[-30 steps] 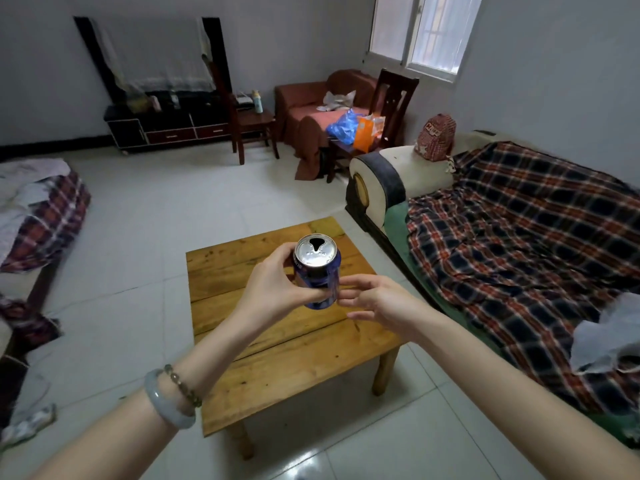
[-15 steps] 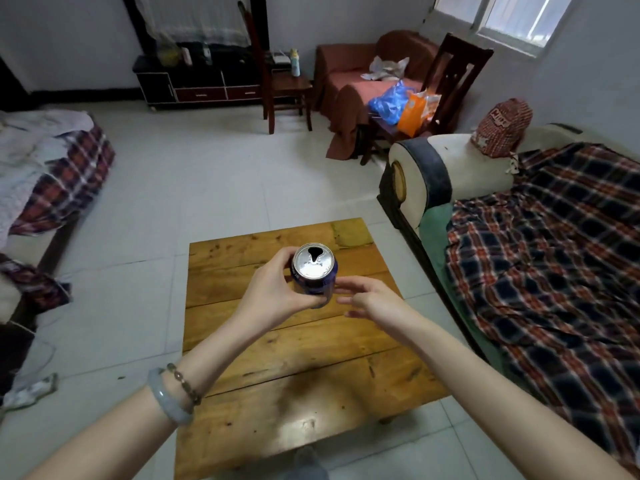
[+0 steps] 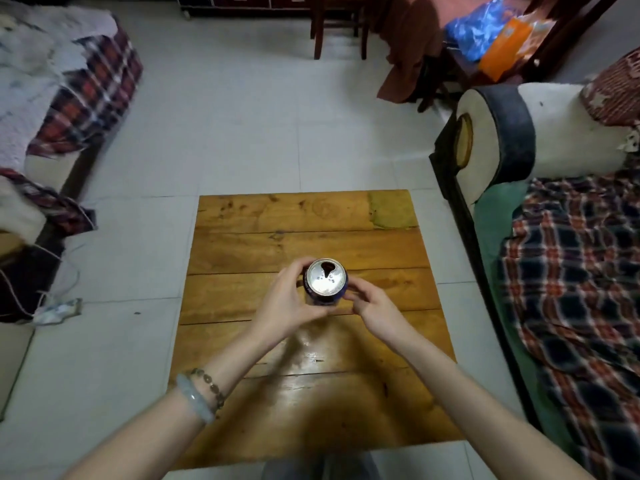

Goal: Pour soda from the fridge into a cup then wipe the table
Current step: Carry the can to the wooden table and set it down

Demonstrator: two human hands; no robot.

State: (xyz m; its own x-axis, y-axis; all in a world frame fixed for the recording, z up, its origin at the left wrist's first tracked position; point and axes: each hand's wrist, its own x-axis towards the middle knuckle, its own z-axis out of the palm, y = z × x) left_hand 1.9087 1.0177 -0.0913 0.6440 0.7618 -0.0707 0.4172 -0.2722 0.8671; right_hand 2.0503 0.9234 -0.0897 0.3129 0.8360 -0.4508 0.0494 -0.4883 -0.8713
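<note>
An opened blue soda can (image 3: 325, 282) with a silver top stays upright over the middle of the low wooden table (image 3: 277, 244). My left hand (image 3: 289, 303) grips the can's left side. My right hand (image 3: 372, 306) touches its right side with curled fingers. Whether the can's base rests on the table is hidden by my hands. No cup is in view.
A sofa with a plaid blanket (image 3: 571, 289) runs along the table's right side. Another plaid-covered seat (image 3: 62, 98) sits at the left. A wooden chair (image 3: 337, 26) and a chair with blue and orange bags (image 3: 491, 32) stand at the back. Tiled floor (image 3: 242, 133) surrounds the table.
I have stepped up to the table and my view has tipped down. The can has come lower over the table's middle, and my right hand has closed in on its side.
</note>
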